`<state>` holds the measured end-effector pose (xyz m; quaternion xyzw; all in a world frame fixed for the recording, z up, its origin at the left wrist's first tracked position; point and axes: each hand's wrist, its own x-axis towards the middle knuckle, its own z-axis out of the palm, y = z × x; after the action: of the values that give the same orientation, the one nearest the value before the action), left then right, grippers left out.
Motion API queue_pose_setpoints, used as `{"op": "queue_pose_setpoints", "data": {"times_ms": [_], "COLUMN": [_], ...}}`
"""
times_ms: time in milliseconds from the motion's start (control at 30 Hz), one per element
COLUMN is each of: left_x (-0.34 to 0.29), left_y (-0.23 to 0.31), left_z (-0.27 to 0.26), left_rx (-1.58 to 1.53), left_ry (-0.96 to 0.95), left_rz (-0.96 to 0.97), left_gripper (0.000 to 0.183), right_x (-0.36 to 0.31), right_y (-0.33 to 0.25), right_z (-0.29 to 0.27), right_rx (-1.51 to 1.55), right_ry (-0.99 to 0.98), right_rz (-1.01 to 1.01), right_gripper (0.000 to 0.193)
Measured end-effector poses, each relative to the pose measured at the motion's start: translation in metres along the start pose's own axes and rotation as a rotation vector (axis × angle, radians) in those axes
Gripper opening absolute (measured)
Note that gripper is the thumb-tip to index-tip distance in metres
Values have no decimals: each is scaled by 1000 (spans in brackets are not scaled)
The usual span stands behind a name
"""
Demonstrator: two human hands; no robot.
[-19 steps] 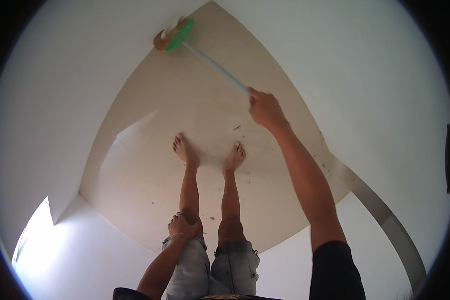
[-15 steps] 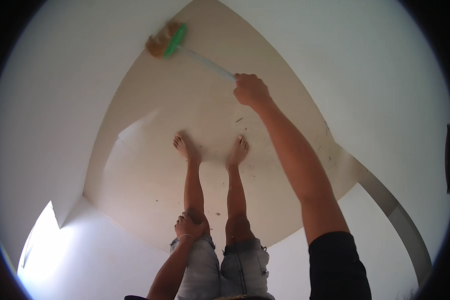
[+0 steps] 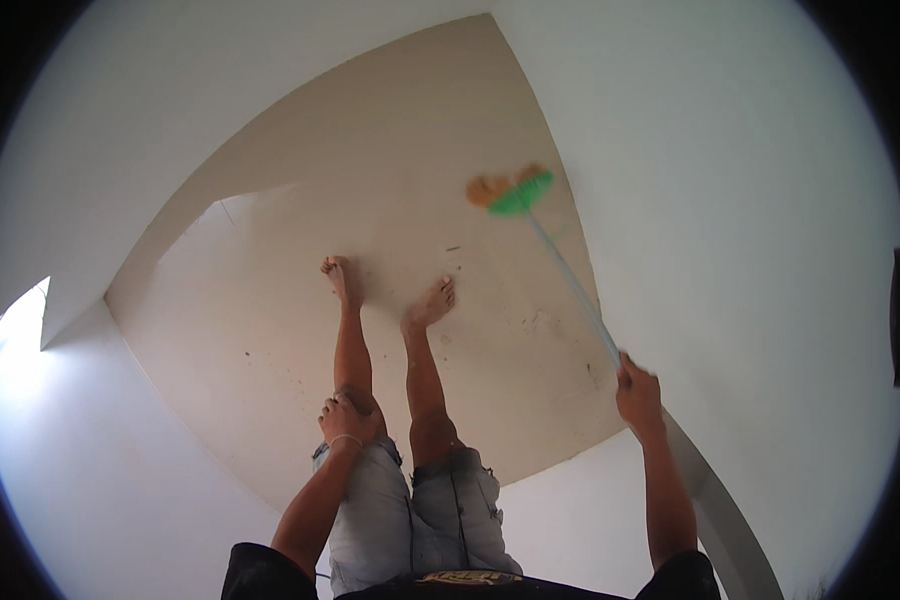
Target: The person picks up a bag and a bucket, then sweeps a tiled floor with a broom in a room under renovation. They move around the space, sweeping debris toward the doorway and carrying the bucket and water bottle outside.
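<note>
Grips the green-headed broom [image 3: 523,194] in the right hand [image 3: 639,392], rests a loosely curved left hand [image 3: 350,420] on the left knee [image 3: 368,402], shows unreadable yellow print [image 3: 468,577] on a black shirt [image 3: 545,589].

The head view looks steeply down from above the grey shorts [image 3: 370,515]; the floor [image 3: 385,165] fills its middle.

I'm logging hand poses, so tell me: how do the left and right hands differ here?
The right hand grips the broom by its pale handle, while the left hand rests on the left leg. A thin pale band circles the left hand's wrist; none shows at the right hand's. Both are gloveless.
</note>
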<state>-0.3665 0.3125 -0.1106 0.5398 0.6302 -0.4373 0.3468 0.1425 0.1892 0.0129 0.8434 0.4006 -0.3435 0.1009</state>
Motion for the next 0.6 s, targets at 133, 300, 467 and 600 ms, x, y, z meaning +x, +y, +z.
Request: {"op": "queue_pose_setpoints", "data": {"times_ms": [133,300,467,600], "left_x": [-5,-11,0,16], "left_y": [4,24,31,28], "left_z": [-1,-25,-58,-77], "left_rx": [-16,-47,-73,-101], "left_ry": [44,-16,-224,-400], "left_rz": [14,7,-83,-26], "left_gripper": [98,101,97,87], "right_x": [200,335,175,32], "right_y": [-139,-217,-56,50], "right_z": [31,121,99,4], "right_rx": [151,123,-163,-317], "right_ry": [165,-15,-296,-522], "right_rz": [-286,-260,16,227], "right_gripper": [36,38,46,43]}}
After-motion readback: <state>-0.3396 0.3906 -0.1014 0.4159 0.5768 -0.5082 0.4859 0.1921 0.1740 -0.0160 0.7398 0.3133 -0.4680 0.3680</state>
